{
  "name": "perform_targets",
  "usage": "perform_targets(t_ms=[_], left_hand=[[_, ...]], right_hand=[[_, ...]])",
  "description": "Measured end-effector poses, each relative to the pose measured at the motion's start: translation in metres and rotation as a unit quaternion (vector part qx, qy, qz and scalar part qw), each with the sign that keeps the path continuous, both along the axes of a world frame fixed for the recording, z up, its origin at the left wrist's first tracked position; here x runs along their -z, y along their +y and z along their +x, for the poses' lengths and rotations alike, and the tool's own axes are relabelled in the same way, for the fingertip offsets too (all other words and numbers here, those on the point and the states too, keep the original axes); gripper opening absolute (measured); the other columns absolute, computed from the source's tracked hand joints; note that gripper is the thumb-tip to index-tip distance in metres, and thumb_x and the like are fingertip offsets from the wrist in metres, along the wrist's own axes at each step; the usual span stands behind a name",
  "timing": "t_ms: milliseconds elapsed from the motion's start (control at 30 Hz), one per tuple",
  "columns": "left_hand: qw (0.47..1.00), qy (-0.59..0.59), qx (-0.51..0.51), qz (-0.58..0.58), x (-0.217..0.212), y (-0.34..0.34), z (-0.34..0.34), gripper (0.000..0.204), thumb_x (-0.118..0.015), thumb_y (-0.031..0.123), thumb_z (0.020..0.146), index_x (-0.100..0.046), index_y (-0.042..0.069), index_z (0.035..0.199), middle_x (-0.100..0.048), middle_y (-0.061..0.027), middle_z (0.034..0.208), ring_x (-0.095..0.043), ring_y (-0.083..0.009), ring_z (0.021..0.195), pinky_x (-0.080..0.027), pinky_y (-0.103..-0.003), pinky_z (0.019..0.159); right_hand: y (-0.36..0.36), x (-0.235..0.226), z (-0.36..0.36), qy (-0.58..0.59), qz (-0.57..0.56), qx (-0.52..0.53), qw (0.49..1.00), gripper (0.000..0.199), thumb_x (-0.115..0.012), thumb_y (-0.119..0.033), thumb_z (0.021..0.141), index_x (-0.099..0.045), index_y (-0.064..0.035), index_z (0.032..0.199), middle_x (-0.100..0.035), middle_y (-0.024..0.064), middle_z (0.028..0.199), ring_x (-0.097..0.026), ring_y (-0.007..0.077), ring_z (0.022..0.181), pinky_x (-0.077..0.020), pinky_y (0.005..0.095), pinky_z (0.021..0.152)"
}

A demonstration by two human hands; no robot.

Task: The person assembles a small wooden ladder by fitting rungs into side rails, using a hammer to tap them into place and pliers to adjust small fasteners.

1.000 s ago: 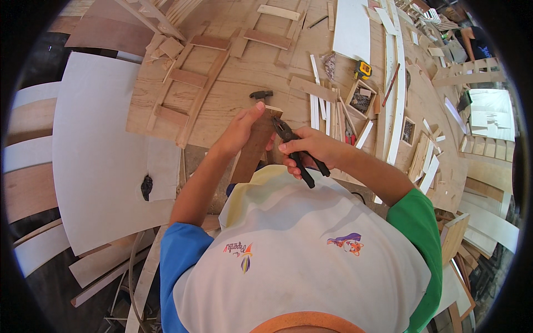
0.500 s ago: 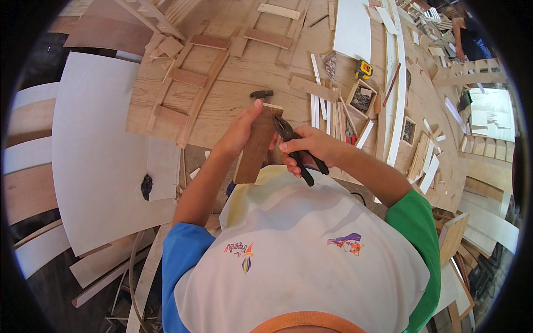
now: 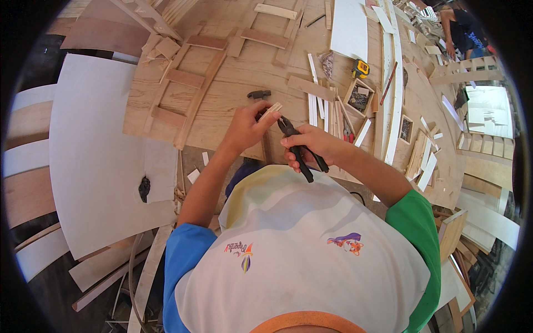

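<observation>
My left hand (image 3: 248,126) is closed around a wooden board (image 3: 271,111), whose narrow pale end faces up between thumb and fingers. Most of that board is hidden by the hand. In my right hand (image 3: 313,145) is a pair of pliers (image 3: 290,131) with black handles, its jaws pointing up and left. Those jaws lie right beside the board's end; whether they touch it or grip anything, I cannot tell. Just beyond my left hand a hammer (image 3: 259,94) rests on the wooden worktable (image 3: 222,119).
Ladder-like wooden frames (image 3: 185,78) lie at the far left. To the right are a yellow tape measure (image 3: 360,69), a small wooden box of nails (image 3: 359,95), red-handled pliers (image 3: 348,133) and white strips (image 3: 312,91). A white panel (image 3: 91,150) stands at left. Another person (image 3: 465,30) is at far right.
My left hand has turned the board, so its broad brown face no longer shows and its end points up. The pliers stay in my right hand, almost unmoved.
</observation>
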State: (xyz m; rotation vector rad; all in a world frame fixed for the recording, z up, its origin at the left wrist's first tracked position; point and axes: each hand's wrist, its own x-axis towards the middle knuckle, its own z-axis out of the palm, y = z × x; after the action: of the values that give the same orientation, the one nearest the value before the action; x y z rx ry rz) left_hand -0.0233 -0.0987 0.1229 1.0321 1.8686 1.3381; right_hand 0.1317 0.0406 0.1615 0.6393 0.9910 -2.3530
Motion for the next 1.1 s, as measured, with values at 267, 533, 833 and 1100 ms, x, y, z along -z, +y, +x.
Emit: perform_targets(t_ms=[267, 533, 833, 1100], left_hand=[[0.995, 0.095, 0.028, 0.028, 0.019, -0.001, -0.008, 0.040, -0.069, 0.035, 0.083, -0.065, -0.001, 0.100, -0.061, -0.0156, 0.066, -0.059, -0.0220, 0.056, -0.046, -0.032, 0.055], [0.985, 0.151, 0.084, 0.006, 0.027, -0.013, -0.006, 0.046, -0.069, 0.033, 0.078, -0.061, -0.001, 0.109, -0.065, -0.0161, 0.081, -0.064, -0.0271, 0.070, -0.050, -0.033, 0.064], [0.963, 0.227, 0.086, 0.116, 0.027, -0.023, 0.002, 0.056, -0.074, 0.040, 0.071, -0.060, 0.000, 0.108, -0.066, -0.0163, 0.089, -0.065, -0.0340, 0.076, -0.051, -0.037, 0.064], [0.968, 0.211, 0.059, 0.124, 0.008, -0.031, 0.015, 0.063, -0.079, 0.043, 0.066, -0.059, 0.000, 0.107, -0.065, -0.0163, 0.089, -0.065, -0.0336, 0.075, -0.051, -0.036, 0.064]], right_hand=[[0.004, 0.011, 0.000, -0.008, -0.090, -0.009, 0.996, 0.020, -0.060, -0.018, 0.092, -0.053, -0.0039, 0.080, -0.056, 0.0072, 0.066, -0.057, 0.0197, 0.059, -0.0488, 0.0359, 0.053], [0.013, 0.030, 0.008, 0.085, 0.302, -0.187, 0.931, 0.022, -0.061, -0.020, 0.091, -0.054, -0.0023, 0.081, -0.057, 0.0070, 0.067, -0.059, 0.0170, 0.060, -0.0471, 0.0316, 0.051], [0.010, 0.019, 0.019, 0.092, 0.193, -0.184, 0.959, 0.027, -0.061, -0.024, 0.091, -0.056, -0.0027, 0.075, -0.057, 0.0057, 0.062, -0.058, 0.0155, 0.056, -0.0478, 0.0320, 0.052], [0.003, 0.005, 0.026, 0.176, 0.448, -0.200, 0.853, 0.030, -0.060, -0.027, 0.091, -0.057, -0.0022, 0.075, -0.059, 0.0031, 0.057, -0.055, 0.0127, 0.050, -0.0448, 0.0300, 0.051]])
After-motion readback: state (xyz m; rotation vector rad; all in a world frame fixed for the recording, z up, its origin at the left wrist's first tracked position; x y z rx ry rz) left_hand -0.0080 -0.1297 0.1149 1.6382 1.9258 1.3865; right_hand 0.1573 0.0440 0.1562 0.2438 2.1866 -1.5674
